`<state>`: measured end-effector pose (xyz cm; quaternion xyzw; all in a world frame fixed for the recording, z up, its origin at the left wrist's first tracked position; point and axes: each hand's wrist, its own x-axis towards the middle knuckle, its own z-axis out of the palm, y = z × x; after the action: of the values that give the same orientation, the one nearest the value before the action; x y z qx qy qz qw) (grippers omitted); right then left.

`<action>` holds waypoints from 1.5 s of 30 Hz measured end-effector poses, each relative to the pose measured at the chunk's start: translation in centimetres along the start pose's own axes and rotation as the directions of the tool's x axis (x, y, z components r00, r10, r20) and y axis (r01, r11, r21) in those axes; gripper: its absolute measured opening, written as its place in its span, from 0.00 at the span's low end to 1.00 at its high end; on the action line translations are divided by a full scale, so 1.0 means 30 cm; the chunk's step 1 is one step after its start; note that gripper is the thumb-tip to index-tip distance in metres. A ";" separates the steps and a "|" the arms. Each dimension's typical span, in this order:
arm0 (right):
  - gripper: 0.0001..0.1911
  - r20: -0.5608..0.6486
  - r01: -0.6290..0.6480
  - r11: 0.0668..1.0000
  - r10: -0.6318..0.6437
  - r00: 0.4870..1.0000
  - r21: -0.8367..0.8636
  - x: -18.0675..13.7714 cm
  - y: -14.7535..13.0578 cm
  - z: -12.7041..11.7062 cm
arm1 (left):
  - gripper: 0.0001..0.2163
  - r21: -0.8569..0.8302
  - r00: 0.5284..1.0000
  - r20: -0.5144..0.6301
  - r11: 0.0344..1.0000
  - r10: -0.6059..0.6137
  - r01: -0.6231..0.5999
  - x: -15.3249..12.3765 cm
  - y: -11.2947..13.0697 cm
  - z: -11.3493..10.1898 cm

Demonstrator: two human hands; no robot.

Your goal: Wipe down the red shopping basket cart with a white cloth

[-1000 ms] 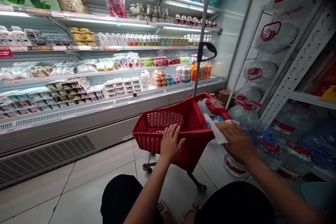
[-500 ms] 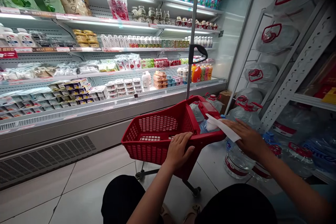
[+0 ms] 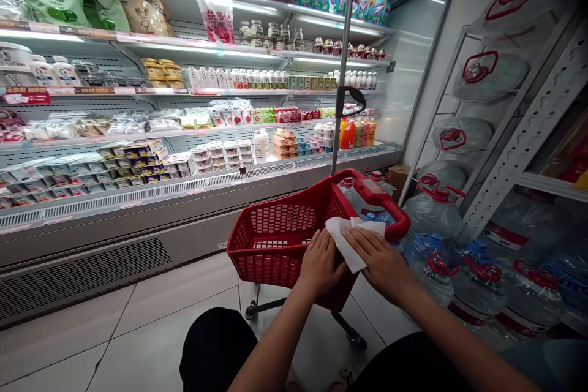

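A red plastic shopping basket on wheels (image 3: 280,239) stands on the tiled floor in front of me, with a metal handle pole (image 3: 342,82) rising from its far side. My left hand (image 3: 320,264) grips the basket's near rim, fingers curled over it. My right hand (image 3: 381,263) presses a white wipe (image 3: 345,237) flat against the same rim, right beside the left hand. Its fingers lie stretched over the cloth. My knees in dark trousers (image 3: 215,346) show at the bottom.
A long refrigerated shelf unit (image 3: 184,128) with dairy, drinks and packets runs along the left. On the right a white metal rack (image 3: 519,128) holds large water jugs; more jugs (image 3: 459,275) stand on the floor close to the basket. A cardboard box (image 3: 399,174) sits in the corner.
My right hand slid the wipe leftward along the basket rim until it met my left hand. The basket shifted a little to the right and the view tilted slightly.
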<state>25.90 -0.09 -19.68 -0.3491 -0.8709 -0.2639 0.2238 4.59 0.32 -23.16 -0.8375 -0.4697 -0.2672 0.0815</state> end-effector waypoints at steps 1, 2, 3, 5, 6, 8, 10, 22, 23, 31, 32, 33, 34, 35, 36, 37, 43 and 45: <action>0.38 0.012 0.005 1.000 -0.005 1.000 -0.006 -0.009 0.030 -0.004 | 0.37 0.024 1.000 -0.007 0.999 -0.024 0.024 -0.020 -0.026 -0.010; 0.38 0.021 -0.001 1.000 0.001 1.000 -0.014 -0.022 0.068 -0.011 | 0.35 0.054 0.998 -0.015 0.997 -0.053 0.054 -0.043 -0.055 -0.021; 0.38 0.024 -0.020 0.999 0.021 0.999 -0.025 -0.037 0.110 -0.019 | 0.33 0.088 0.996 -0.022 0.992 -0.089 0.091 -0.068 -0.084 -0.031; 0.38 0.007 -0.096 0.994 0.096 0.995 -0.059 -0.069 0.189 -0.039 | 0.32 0.147 0.989 -0.040 0.978 -0.141 0.145 -0.111 -0.133 -0.044; 0.38 -0.009 -0.140 0.987 0.139 0.990 -0.080 -0.080 0.218 -0.046 | 0.31 0.167 0.985 -0.047 0.971 -0.163 0.169 -0.126 -0.150 -0.044; 0.38 -0.041 -0.201 0.973 0.197 0.979 -0.114 -0.088 0.239 -0.053 | 0.32 0.190 0.976 -0.059 0.957 -0.211 0.219 -0.138 -0.164 -0.034; 0.39 -0.047 -0.192 0.976 0.188 0.981 -0.103 -0.072 0.207 -0.041 | 0.32 0.196 0.961 -0.068 0.941 -0.267 0.275 -0.131 -0.158 -0.016; 0.34 0.044 0.025 0.997 -0.028 0.999 0.075 0.134 -0.077 0.164 | 0.36 0.191 0.952 -0.048 0.933 -0.301 0.305 -0.101 -0.136 0.034; 0.33 0.039 0.032 0.997 -0.035 0.999 0.068 0.118 -0.043 0.159 | 0.36 0.187 0.953 -0.051 0.935 -0.298 0.302 -0.101 -0.140 0.034; 0.32 -0.003 -0.113 0.992 0.113 0.994 -0.050 -0.015 0.209 0.093 | 0.37 0.170 0.943 -0.100 0.928 -0.319 0.332 -0.074 -0.120 0.051; 0.31 -0.017 -0.142 0.988 0.141 0.990 -0.061 -0.008 0.186 0.103 | 0.38 0.171 0.938 -0.102 0.923 -0.332 0.346 -0.068 -0.107 0.055; 0.31 -0.029 -0.164 0.984 0.162 0.986 -0.063 0.004 0.149 0.118 | 0.39 0.173 0.933 -0.101 0.917 -0.346 0.359 -0.064 -0.092 0.059; 0.31 -0.036 -0.175 0.983 0.173 0.984 -0.055 0.019 0.100 0.138 | 0.41 0.177 0.929 -0.096 0.913 -0.356 0.368 -0.061 -0.078 0.063; 0.31 -0.041 -0.176 0.984 0.174 0.984 -0.040 0.035 0.045 0.160 | 0.43 0.181 0.930 -0.088 0.912 -0.357 0.368 -0.060 -0.065 0.065; 0.31 -0.035 -0.160 0.987 0.160 0.987 -0.013 0.049 -0.011 0.182 | 0.44 0.184 0.934 -0.076 0.916 -0.350 0.358 -0.062 -0.055 0.066; 0.32 -0.039 -0.142 0.990 0.143 0.989 0.013 0.060 -0.060 0.201 | 0.45 0.183 0.942 -0.060 0.924 -0.331 0.336 -0.067 -0.051 0.065; 0.33 0.005 -0.005 0.997 0.005 1.000 0.071 0.051 -0.082 0.240 | 0.35 0.216 0.967 -0.072 0.942 -0.246 0.256 -0.164 -0.168 0.001; 0.35 0.022 -0.012 0.998 0.010 1.000 0.063 0.045 -0.020 0.257 | 0.30 0.267 0.946 -0.110 0.908 -0.306 0.324 -0.215 -0.246 -0.031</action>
<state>23.01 4.95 -24.95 -0.3494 -0.8793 -0.2311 0.2267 -4.58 -0.81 -26.60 -0.7214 -0.6288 -0.2347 0.1708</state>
